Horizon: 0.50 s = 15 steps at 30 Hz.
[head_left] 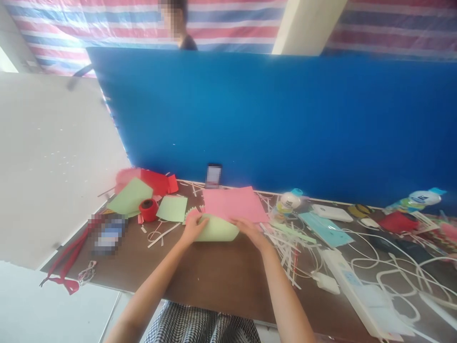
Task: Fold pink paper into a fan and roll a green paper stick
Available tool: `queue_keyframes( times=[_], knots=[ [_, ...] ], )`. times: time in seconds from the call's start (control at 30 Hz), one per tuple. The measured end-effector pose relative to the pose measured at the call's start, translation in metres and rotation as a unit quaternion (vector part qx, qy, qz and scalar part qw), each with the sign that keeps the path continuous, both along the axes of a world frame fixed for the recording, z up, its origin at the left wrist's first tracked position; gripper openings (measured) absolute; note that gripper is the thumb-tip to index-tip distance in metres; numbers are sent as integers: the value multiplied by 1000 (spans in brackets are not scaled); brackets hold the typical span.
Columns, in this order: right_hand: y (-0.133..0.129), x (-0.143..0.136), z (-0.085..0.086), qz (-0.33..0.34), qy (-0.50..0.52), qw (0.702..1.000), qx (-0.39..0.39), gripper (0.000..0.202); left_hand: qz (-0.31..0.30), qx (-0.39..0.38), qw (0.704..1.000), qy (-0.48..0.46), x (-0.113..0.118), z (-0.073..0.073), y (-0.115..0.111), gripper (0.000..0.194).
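A light green sheet of paper (216,229) lies curved over on the brown table between my hands. My left hand (193,228) grips its left end, thumb on top. At the right end, my right hand (250,231) holds the paper by its edge, fingers reaching over it. Beside my left fingers, pink and green paper with a cut fringe (191,214) shows in part. Just behind the curved sheet lies a flat pink sheet of paper (233,204), its near edge partly covered.
A red tape roll (148,209) and a green paper square (172,208) lie to the left. White paper strips (285,245), a power strip (352,290) and tangled cables crowd the right. A blue partition (278,119) stands behind the table. Beyond it is a person (185,40).
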State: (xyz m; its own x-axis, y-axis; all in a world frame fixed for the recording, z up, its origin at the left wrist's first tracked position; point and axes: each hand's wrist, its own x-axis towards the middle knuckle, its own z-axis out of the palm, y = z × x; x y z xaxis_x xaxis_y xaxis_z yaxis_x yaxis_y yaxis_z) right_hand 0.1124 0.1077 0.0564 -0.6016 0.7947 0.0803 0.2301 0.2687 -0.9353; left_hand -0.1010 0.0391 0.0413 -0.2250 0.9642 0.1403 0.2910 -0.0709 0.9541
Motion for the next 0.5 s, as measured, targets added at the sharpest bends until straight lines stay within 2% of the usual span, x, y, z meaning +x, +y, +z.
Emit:
queue_keyframes(
  times=[0.07,0.13,0.2,0.27,0.33,0.4,0.43,0.5],
  knots=[
    [-6,8,10,-23,-70,996,48,37,-19,14,1000,6,8,10,6,23],
    [-10,13,14,-104,-101,980,134,26,-31,63,997,12,14,19,9,23],
    [-13,19,10,-193,-87,948,240,23,-74,129,988,29,15,23,7,22],
    [-19,28,-4,-231,-73,910,336,27,-154,166,972,66,11,16,-1,25],
    [-30,37,-24,-167,-105,907,372,34,-218,153,956,122,5,3,-13,28],
    [-43,43,-46,-62,-151,920,356,39,-257,125,941,179,-1,-14,-24,27],
    [-50,45,-54,-30,-166,924,342,39,-269,121,935,198,-2,-21,-29,24],
    [-61,46,-65,-31,-184,930,317,36,-274,121,926,230,-4,-32,-36,20]
  ],
)
